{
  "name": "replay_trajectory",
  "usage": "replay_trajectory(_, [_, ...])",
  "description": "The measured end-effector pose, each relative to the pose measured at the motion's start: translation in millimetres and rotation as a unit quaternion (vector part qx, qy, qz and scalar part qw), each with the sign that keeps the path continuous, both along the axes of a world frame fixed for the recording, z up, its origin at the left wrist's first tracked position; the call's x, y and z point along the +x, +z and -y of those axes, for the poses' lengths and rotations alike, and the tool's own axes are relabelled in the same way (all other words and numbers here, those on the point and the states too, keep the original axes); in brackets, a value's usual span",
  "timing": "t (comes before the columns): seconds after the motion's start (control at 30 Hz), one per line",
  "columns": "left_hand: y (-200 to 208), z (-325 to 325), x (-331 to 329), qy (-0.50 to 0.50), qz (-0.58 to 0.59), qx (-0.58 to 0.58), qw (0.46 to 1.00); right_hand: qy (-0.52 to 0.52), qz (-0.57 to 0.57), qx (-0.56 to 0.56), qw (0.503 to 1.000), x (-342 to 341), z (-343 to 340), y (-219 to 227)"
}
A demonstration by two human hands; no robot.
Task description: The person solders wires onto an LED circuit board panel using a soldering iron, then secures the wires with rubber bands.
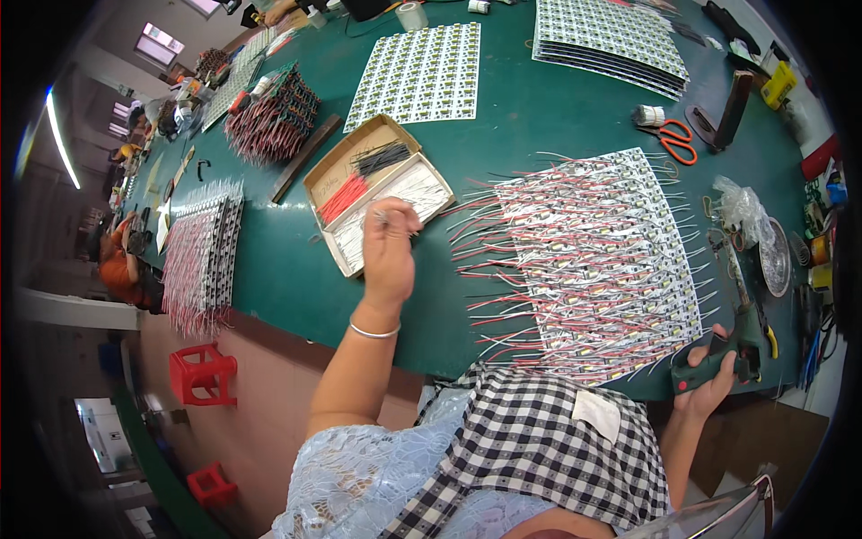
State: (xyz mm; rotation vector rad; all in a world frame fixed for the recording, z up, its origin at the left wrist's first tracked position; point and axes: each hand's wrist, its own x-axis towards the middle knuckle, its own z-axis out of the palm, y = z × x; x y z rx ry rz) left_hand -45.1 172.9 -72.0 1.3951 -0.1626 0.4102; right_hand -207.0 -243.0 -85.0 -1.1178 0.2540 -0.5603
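Observation:
My left hand (390,256) is over the near part of an open cardboard box (349,152), its fingers curled together in a pinch. Whatever is between the fingertips is too small to make out. In the box lie white wires (415,190), red wires (342,198) and black wires (381,157). My right hand (709,388) grips a dark green gun-shaped soldering tool (747,334) by its handle, at the table's near right edge. Between my hands lies a sheet of circuit boards (603,260), covered with red, white and black wires whose ends stick out past its left side.
Bare board sheets (417,74) and a stack of sheets (611,45) lie farther back. Wired bundles (273,117) and wired panels (203,256) stand left. Orange scissors (675,142), a plastic bag (742,208) and a round dish (774,258) are on the right. Red stools (203,373) stand on the floor.

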Motion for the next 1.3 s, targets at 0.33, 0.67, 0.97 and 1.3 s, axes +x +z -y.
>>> replay_trajectory(0.33, [-18,7,-11,-0.082,-0.044,0.113,0.989,-0.006,0.03,0.016,0.999,2,3,-7])
replay_trajectory(0.67, [-16,8,-14,-0.084,-0.042,0.11,0.99,-0.004,0.013,-0.012,1.0,4,-1,-4])
replay_trajectory(0.97, [-17,7,-15,-0.064,-0.043,0.142,0.987,-0.047,-0.005,-0.018,0.999,7,-8,1])
replay_trajectory(1.3, [-18,7,-18,-0.089,-0.049,0.068,0.993,-0.047,0.0,-0.012,0.999,3,-6,-2])
